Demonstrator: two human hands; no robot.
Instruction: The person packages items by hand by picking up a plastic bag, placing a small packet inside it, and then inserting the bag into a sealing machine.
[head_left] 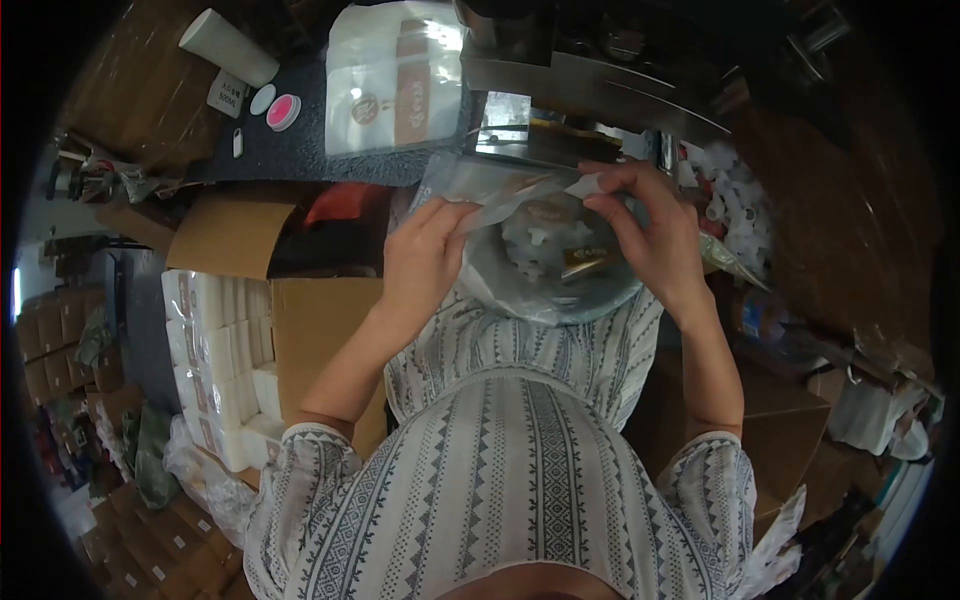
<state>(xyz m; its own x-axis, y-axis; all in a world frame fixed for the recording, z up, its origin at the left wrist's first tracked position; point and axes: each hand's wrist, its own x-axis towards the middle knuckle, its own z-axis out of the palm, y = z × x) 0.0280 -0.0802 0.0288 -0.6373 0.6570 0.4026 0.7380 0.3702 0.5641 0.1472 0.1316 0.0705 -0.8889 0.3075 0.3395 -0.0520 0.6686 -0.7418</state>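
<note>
Over my lap, my left hand (428, 250) is closed, pinching one end of a clear plastic bag (505, 203) stretched between my hands. My right hand (655, 222) is closed too, thumb and fingers pinching the bag's other side, where a small white piece (584, 186) shows at the fingertips. Beneath both hands is a round basin (490, 297) lined with clear plastic. Inside it lie several small white pieces (540, 236) and a gold-coloured packet (585, 262).
A dark mat ahead holds white-and-brown printed packs (372, 72), a pink-filled round tin (283, 112) and a white cup (228, 48). At left, an open carton (325, 325) stands beside stacked white packs (222, 365). Metal machinery (600, 85) is ahead, white plastic parts (738, 205) at right.
</note>
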